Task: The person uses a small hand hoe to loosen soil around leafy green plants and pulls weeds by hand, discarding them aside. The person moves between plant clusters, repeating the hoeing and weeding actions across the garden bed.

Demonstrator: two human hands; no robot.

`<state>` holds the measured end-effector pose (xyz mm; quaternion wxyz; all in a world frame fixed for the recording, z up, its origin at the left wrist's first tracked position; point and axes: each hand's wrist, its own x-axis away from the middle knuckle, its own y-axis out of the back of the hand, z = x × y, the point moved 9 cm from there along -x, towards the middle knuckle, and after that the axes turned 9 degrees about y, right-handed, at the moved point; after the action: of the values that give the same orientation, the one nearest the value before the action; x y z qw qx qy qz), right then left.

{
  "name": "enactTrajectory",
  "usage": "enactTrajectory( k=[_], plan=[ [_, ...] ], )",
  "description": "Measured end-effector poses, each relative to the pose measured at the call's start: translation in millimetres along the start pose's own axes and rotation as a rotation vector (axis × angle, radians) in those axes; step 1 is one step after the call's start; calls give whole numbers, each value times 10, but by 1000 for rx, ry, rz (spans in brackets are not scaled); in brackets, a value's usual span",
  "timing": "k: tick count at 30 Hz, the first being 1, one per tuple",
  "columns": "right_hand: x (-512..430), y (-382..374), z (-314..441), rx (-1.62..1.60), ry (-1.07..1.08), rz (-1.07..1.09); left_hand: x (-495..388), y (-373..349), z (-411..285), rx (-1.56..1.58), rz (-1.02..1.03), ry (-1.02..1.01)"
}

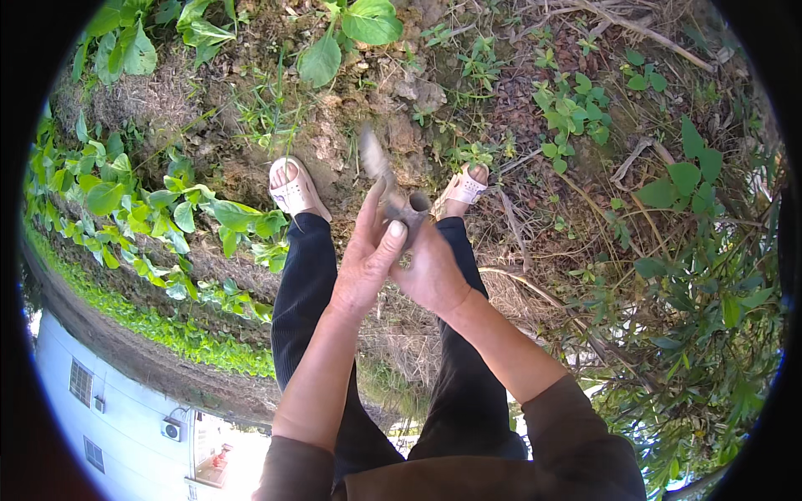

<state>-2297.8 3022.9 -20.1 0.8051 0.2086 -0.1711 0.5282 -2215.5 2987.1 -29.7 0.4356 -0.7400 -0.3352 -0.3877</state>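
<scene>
In front of my legs, my left hand and my right hand meet around a small metal tool head with a round, hollow socket. A narrow blurred blade extends from it towards the soil ahead. My left thumb presses on the side of the socket, and the left fingers lie along the base of the blade. The right fingers wrap the socket's near part and hide much of it. Whether a handle is fitted cannot be seen.
Bare, crumbly soil lies ahead of my pale slippers. Leafy green vegetables grow in rows at the left. Dry branches, vines and a leafy bush stand at the right. A white building is at the lower left.
</scene>
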Motion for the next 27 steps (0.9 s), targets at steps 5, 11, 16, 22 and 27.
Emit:
enactTrajectory(
  k=[5, 11, 16, 22, 27],
  plan=[
    [-124, -106, -85, -308, 121, 482, -61, 228, 39, 82, -182, 139],
    [-1518, 1500, -1313, 431, -141, -368, -23, 330, 105, -56, -325, 172],
    [-2118, 1696, -2246, 682, -293, -233, 14, 312, 238, -1, -334, 235],
    [-1654, 1856, -2389, 1065, -255, -176, 0, 302, 185, -29, -340, 191],
    [-1062, 2342, -1878, 1123, -150, -211, -19, 286, 116, -51, -359, 161]
  ],
)
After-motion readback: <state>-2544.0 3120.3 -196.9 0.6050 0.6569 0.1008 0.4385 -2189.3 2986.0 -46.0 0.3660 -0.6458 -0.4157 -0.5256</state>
